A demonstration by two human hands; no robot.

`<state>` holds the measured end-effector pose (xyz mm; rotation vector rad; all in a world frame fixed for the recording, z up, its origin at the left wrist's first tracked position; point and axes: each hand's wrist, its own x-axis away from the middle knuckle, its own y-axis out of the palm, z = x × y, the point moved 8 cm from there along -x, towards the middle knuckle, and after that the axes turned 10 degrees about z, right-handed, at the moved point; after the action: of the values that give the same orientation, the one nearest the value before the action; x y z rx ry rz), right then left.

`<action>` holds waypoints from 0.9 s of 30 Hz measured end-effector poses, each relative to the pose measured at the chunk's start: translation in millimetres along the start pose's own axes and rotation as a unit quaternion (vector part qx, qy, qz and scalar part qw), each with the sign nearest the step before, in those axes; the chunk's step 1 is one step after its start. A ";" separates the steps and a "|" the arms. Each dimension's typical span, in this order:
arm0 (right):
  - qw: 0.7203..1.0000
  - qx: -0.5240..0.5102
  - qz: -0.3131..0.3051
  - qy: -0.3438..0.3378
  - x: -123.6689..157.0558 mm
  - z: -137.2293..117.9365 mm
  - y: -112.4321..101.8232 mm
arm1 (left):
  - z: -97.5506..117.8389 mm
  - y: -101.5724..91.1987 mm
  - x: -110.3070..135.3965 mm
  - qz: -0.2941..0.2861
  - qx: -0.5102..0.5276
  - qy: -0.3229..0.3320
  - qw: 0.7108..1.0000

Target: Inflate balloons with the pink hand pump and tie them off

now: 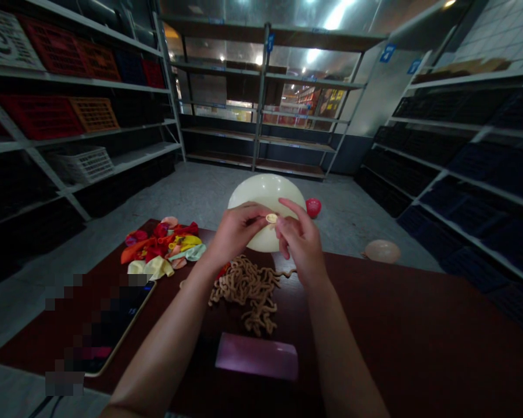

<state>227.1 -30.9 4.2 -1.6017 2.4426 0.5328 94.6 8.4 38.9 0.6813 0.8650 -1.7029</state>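
A large pale, inflated balloon point(261, 188) is just beyond my hands, above the far edge of the table. Its rolled mouth point(271, 218) faces me as a small cream ring. My left hand point(239, 227) pinches the balloon's neck from the left. At the right of the mouth, my right hand point(300, 235) has its thumb and bent fingers against the neck, while one finger points up and left. Beneath my forearms lies a heap of brown, curly, cord-like pieces point(246, 281). To the left sits a pile of uninflated balloons point(165, 247) in red, orange, yellow and pale green.
A shiny purple rectangular object point(257, 356) lies on the dark table point(383, 325) near me. A partly blurred screen device point(126, 325) rests at the left. On the floor are a pink-red basket point(313, 208) and a peach balloon point(382, 251). Shelves point(261, 130) with crates surround the room.
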 end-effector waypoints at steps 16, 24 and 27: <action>0.995 -0.085 0.044 -0.007 0.6 3.3 -2.6 | -6.0 0.8 -1.2 -0.001 0.057 -0.055 0.997; 0.986 -0.158 -0.050 0.034 3.0 4.8 9.1 | -40.1 -7.6 8.5 0.090 0.176 -0.274 0.941; 0.987 -0.152 -0.057 0.005 2.8 -0.2 6.3 | -44.7 -2.3 11.8 0.104 0.225 -0.317 0.915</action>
<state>220.2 -31.1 4.8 -1.8456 2.3470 0.9170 90.1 38.9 4.4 0.4424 -0.0612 -1.7772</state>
